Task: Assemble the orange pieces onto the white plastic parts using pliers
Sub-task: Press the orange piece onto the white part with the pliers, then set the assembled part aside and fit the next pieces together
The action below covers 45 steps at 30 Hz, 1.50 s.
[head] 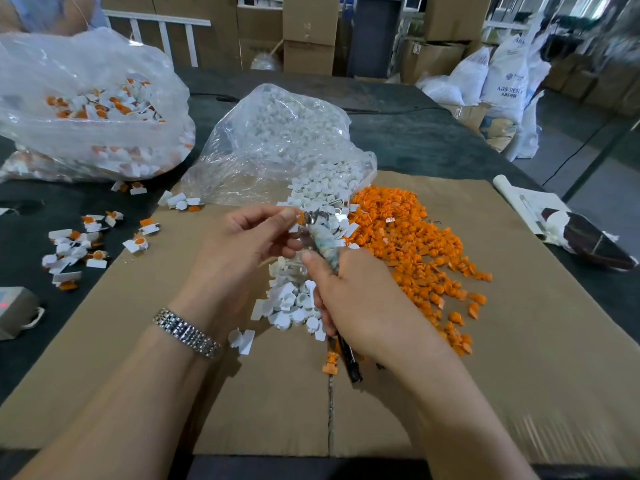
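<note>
My left hand (pixel 247 239) pinches a small white plastic part with an orange piece (pixel 297 216) between thumb and fingers, right at the jaws of the pliers (pixel 320 237). My right hand (pixel 353 299) grips the pliers by their handles, whose black ends stick out below my palm. A heap of loose white parts (pixel 294 296) lies under both hands. To the right spreads a wide pile of orange pieces (pixel 415 244) on the cardboard sheet (pixel 242 393).
A clear bag of white parts (pixel 277 140) lies open behind my hands. A second bag with assembled white-and-orange parts (pixel 93 109) sits at far left, with several assembled parts (pixel 72 251) scattered on the dark table. A torn paper-wrapped object (pixel 571 237) lies at right.
</note>
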Motion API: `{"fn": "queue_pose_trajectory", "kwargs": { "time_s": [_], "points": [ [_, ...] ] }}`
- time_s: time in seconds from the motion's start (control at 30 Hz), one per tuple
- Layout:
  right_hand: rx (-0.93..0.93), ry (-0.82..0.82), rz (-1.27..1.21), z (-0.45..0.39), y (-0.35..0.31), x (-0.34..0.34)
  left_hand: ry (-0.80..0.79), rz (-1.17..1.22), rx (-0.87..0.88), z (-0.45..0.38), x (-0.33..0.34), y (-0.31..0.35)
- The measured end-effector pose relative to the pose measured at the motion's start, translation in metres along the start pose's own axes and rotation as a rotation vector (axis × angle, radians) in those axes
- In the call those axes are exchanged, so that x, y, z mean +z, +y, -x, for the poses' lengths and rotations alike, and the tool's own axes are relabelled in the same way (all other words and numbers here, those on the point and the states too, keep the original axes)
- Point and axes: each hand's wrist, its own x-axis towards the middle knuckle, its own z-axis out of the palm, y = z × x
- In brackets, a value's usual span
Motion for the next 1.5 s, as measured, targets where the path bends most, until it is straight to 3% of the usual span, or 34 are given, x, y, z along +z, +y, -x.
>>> {"fn": "queue_pose_trajectory", "kwargs": {
  "time_s": [0.27,0.4,0.5,0.73,0.93,1.03,1.13,1.23,1.4,1.5],
  "points": [
    [-0.006,0.102,0.163,-0.004,0.004,0.008,-0.036,-0.015,-0.008,-0.001,-0.004,-0.001],
    [0.044,-0.084,-0.132,0.001,0.002,-0.009,-0.041,-0.015,-0.021,-0.003,-0.004,0.0],
    [0.081,-0.193,-0.16,0.008,0.003,-0.033,-0.04,0.006,-0.004,-0.003,-0.005,0.003],
    [0.095,0.19,0.266,-0.023,0.029,-0.068,-0.042,-0.091,0.039,0.001,-0.004,0.004],
    [0.239,0.333,0.618,-0.055,0.068,-0.061,-0.023,-0.216,0.025,-0.003,-0.008,0.0],
    [0.221,0.368,0.677,-0.058,0.077,-0.053,0.139,-0.411,0.051,-0.006,-0.013,-0.003],
    [0.199,0.375,0.72,-0.061,0.082,-0.051,0.415,-0.875,0.158,-0.012,-0.026,-0.003],
    [0.165,0.381,0.659,-0.06,0.088,-0.053,0.526,-1.126,0.207,-0.014,-0.039,-0.001],
    [-0.176,0.429,0.678,-0.059,0.087,-0.049,0.385,-1.207,0.331,-0.016,-0.039,-0.006],
    [-0.203,0.368,0.798,-0.061,0.085,-0.042,0.228,-1.135,0.243,-0.017,-0.032,-0.008]
  ]
}}
